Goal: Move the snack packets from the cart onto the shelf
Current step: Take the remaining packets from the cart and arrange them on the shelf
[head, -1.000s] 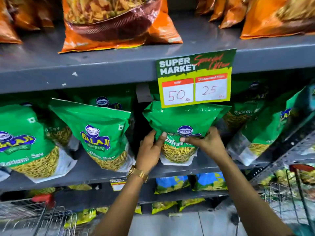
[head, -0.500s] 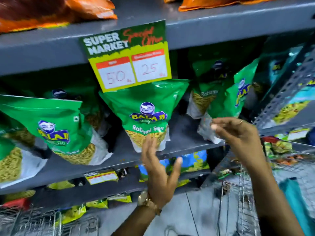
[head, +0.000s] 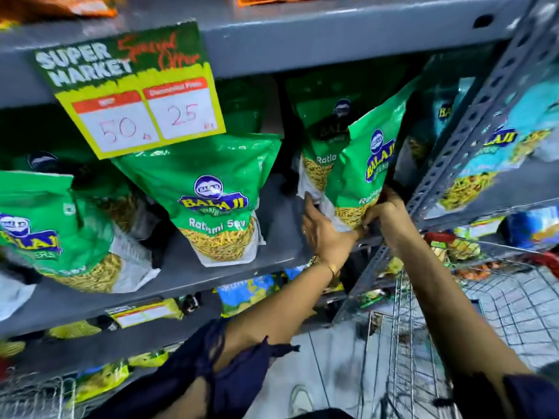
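Observation:
Green Balaji Ratlami Sev packets stand on the grey middle shelf (head: 272, 207). Both hands are on the bottom of a tilted green packet (head: 363, 173) at the shelf's right end. My left hand (head: 325, 231) presses its lower left corner, fingers spread against it. My right hand (head: 385, 211) grips its lower right edge. Another green packet (head: 317, 158) leans just behind it. A packet (head: 211, 192) stands upright in the middle of the shelf, under the price sign. The wire cart (head: 453, 313) is at the lower right.
A yellow and green price sign (head: 133, 95) hangs from the upper shelf edge. More green packets (head: 51, 228) stand at the left. A perforated steel upright (head: 472, 122) borders the shelf on the right, with light blue packets (head: 484, 158) beyond it. Lower shelves hold yellow and blue packets.
Both hands left the middle packet and moved right. They now hold the tilted packet at the shelf's right end. The view swung right and down.

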{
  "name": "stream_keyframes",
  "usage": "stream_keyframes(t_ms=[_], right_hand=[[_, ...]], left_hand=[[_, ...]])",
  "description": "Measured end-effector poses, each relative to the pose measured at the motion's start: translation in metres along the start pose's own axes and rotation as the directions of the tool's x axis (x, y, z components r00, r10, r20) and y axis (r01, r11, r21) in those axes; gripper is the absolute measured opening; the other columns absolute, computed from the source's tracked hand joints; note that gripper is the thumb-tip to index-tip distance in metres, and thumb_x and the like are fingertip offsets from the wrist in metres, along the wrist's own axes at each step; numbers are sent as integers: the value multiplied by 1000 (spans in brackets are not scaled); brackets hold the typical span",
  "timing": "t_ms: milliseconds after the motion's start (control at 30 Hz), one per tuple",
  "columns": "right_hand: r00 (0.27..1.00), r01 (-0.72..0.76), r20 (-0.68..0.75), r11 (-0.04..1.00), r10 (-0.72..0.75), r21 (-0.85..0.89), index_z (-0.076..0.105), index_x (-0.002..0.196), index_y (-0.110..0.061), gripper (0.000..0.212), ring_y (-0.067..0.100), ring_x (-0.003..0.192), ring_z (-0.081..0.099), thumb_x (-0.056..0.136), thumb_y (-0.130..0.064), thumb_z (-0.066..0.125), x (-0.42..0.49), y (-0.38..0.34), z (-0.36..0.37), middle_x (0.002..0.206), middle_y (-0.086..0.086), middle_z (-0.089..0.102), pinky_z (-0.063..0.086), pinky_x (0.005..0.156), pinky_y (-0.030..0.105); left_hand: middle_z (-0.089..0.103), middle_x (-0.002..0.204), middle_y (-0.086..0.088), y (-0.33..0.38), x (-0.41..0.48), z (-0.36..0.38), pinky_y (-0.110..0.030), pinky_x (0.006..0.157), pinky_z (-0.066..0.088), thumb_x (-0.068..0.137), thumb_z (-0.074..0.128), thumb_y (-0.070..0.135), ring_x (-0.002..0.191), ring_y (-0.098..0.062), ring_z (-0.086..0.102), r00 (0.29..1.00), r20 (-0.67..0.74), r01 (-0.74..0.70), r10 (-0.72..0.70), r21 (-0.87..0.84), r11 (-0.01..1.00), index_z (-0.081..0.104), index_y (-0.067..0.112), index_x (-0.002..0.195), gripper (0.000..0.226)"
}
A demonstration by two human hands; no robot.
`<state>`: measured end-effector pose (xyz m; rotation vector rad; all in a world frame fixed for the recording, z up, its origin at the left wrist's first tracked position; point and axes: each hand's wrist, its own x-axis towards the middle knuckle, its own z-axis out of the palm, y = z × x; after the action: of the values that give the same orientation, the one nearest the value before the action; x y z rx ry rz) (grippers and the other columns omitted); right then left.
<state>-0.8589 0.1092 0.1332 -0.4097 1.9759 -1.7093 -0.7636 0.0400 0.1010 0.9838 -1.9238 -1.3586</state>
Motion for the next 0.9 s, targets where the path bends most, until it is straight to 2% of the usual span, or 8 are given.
stream_keyframes(t_ms=[100,233,300,367,500,633,733,900], right_hand=[[996,4,89,997,-11,72,58,102,-7,64,27,47,55,39,1,51,14,6,-2,71,18,61,46,51,34],[974,39,213,982,-79,186,49,127,-7,81,25,85,65,48,-2,63,12,17,-6,99,7,69,53,67,31],[954,26,275,947,-119,320,54,128,-10,78,17,103,68,58,-30,83,9,18,-3,113,1,72,56,79,25],[956,67,243,932,-161,356,63,121,-25,66,9,110,67,69,-66,68,5,12,4,117,-8,73,56,85,21],[981,75,133,915,-138,397,60,118,-35,90,-2,104,67,46,-90,61,12,8,12,117,-18,69,55,89,19],[985,66,120,915,-122,397,49,130,-36,105,10,117,60,41,-93,59,25,6,12,133,-7,59,45,106,34],[983,79,122,913,-139,401,52,129,-36,93,11,118,63,52,-88,60,30,9,14,132,-5,62,51,101,33],[987,92,88,917,-137,389,44,143,-21,66,15,121,62,92,-62,36,31,14,16,135,3,60,55,96,28]], left_hand=[[58,130,-7,-9,12,-8,-34,99,49,52,93,34,120,-24,55,997,77,-26,27,-8,1000,40,15,134,99],[65,125,-7,-19,36,-26,-39,99,52,51,95,21,114,-24,64,951,297,-50,90,-141,989,48,17,131,93],[57,136,-5,-25,43,-33,-46,103,50,51,94,29,121,-21,60,929,352,-44,113,-198,979,39,23,136,102],[30,156,2,-27,42,-34,-45,117,33,53,89,49,141,-14,36,939,334,15,89,-296,955,19,36,146,117],[24,160,3,-24,43,-13,-48,122,18,67,63,76,147,-15,25,974,223,164,-44,-552,818,22,26,151,106],[39,154,2,-24,51,1,-51,121,19,83,45,74,144,-19,33,979,196,151,-48,-558,816,39,29,145,77],[45,150,1,-17,52,4,-51,119,24,82,44,76,141,-20,38,993,112,98,-46,-519,849,44,27,142,77],[53,144,-1,-17,50,5,-50,117,31,78,47,78,136,-20,47,995,79,98,-67,-518,849,50,25,138,80]])
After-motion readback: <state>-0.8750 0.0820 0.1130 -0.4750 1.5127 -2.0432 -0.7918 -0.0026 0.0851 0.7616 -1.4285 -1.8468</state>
